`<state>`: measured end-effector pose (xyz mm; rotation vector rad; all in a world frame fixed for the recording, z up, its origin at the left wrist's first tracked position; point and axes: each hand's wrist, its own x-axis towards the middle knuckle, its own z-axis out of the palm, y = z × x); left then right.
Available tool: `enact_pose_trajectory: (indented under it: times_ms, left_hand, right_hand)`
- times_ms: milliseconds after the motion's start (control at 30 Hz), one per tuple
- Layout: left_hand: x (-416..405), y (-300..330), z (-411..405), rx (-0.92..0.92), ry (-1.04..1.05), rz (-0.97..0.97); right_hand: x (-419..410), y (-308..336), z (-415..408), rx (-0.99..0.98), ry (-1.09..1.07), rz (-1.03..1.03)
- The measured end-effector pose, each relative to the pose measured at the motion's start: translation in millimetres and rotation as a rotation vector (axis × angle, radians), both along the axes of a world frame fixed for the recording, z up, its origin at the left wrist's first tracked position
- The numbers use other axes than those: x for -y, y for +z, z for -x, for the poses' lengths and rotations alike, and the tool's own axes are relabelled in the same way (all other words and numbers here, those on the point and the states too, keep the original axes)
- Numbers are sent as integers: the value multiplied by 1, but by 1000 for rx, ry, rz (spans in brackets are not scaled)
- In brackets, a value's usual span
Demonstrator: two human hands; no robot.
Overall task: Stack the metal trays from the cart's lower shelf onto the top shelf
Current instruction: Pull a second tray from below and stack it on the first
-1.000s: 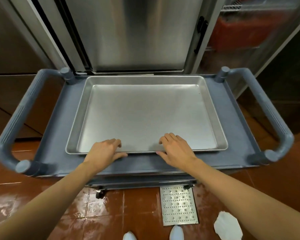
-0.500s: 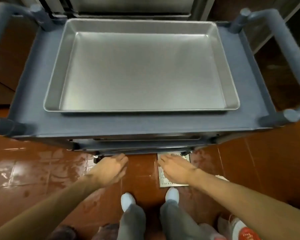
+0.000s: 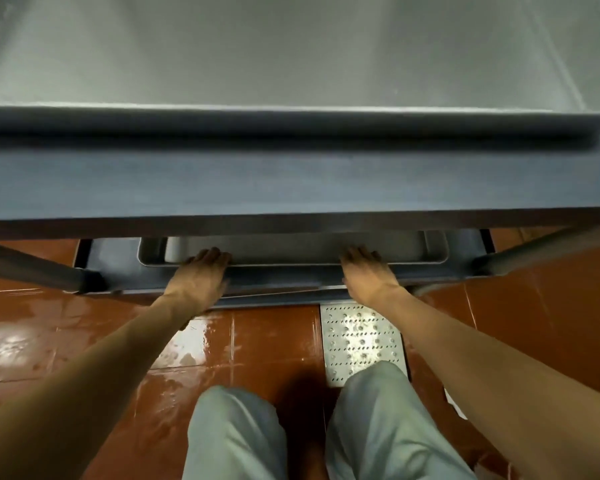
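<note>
Knees bent, I am crouching in front of the grey-blue plastic cart, whose top shelf is filling the whole upper half of the frame. A shallow rectangular metal tray is lying on that top shelf, its near rim running across the frame just above the shelf's front edge. Below, in the narrow gap at mid-frame, a second shallow metal tray is sitting on the cart's lower shelf.

My left hand is reaching in at centre left, fingers laid over the near rim of the lower tray, spread slightly and curling forward. My right hand is doing the same at centre right, fingers resting across that rim. Whether either hand is actually gripping under the rim, I cannot tell, since the fingertips are disappearing into shadow.

My pale grey trouser legs are showing at the bottom centre, above glossy red-brown floor tiles. A perforated metal drain cover is sitting in the floor just below my right hand.
</note>
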<state>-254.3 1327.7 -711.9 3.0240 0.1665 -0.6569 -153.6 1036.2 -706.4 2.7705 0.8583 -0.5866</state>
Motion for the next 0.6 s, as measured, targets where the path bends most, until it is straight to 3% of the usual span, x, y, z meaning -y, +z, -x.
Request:
enact_pose_trajectory:
  times_ms: [267, 400, 600]
  left_hand:
    - [11, -19, -13, 59, -34, -147]
    - [11, 15, -4, 78, -100, -207]
    - [13, 96, 13, 141, -26, -162]
  right_hand:
    - [1, -22, -12, 134, 2, -43]
    - [7, 6, -4, 148, -26, -111]
    - [16, 84, 18, 166, -64, -260]
